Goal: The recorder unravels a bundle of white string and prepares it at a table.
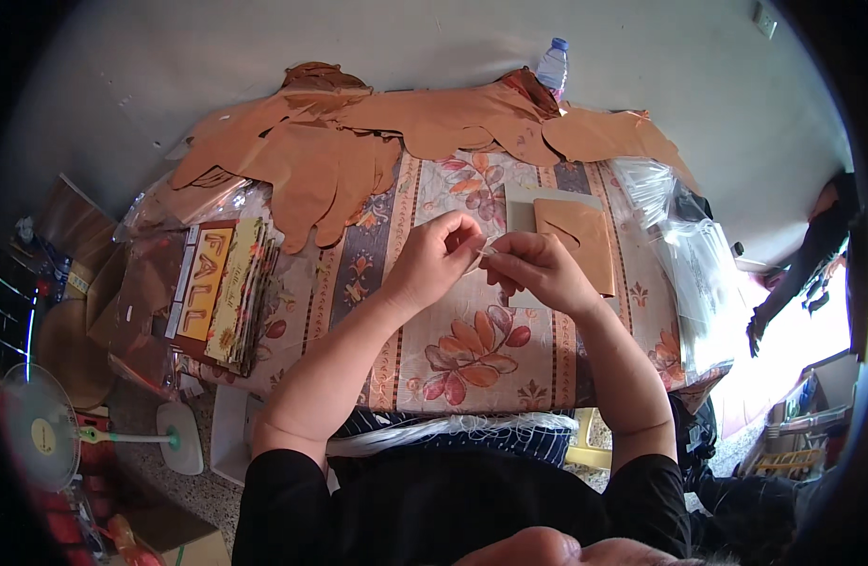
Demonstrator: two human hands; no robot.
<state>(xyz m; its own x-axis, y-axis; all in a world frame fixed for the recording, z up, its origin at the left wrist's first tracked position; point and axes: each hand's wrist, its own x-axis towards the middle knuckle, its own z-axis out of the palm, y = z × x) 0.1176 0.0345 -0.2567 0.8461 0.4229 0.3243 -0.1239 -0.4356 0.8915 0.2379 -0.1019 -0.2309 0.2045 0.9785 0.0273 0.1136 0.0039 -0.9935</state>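
Over the middle of the table, my left hand (436,262) and my right hand (545,270) meet with their fingertips pinched together. Between them is a thin whitish strand (483,253), too small to make out fully. A folded brown paper piece with a curved slit (592,247) lies just beyond my right hand, on top of a flat grey board (521,200). Across my lap hangs a bundle of white strings (425,438).
Brown cut-out paper sheets (330,170) are heaped along the far edge, by a water bottle (553,68). Printed signs (208,283) in clear wrap are stacked left; clear plastic bags (693,274) lie right. A fan (43,429) stands at lower left.
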